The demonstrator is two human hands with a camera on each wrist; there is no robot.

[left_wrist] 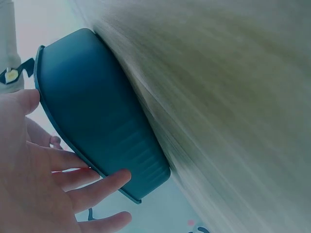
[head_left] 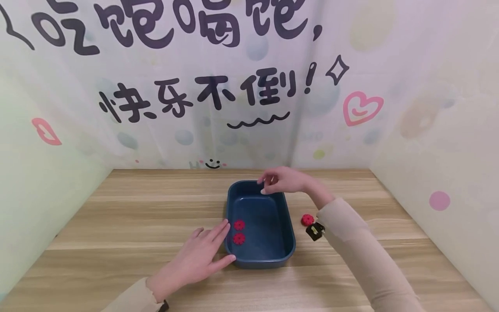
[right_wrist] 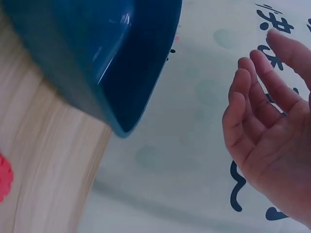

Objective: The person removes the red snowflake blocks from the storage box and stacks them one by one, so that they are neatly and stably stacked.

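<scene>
A dark blue rectangular tub (head_left: 260,262) stands on the wooden table. Inside it, along the left wall, lie two red scalloped discs (head_left: 239,225). My left hand (head_left: 196,255) rests against the tub's near left side, fingers spread and fairly straight; in the left wrist view its fingertips touch the rim and outer wall. Above the tub's far right corner hovers my right hand (head_left: 286,180), its fingers loosely bent. In the right wrist view that hand holds nothing and is apart from the tub (right_wrist: 104,109). Another red disc (head_left: 307,220) sits on the table right of the tub, beside my right forearm.
The wooden table (head_left: 156,208) ends at a printed cloth backdrop (head_left: 187,143) with black lettering. Pale side walls (head_left: 436,143) stand left and right. A black wrist strap piece (head_left: 315,231) hangs at my right sleeve, close to the disc on the table.
</scene>
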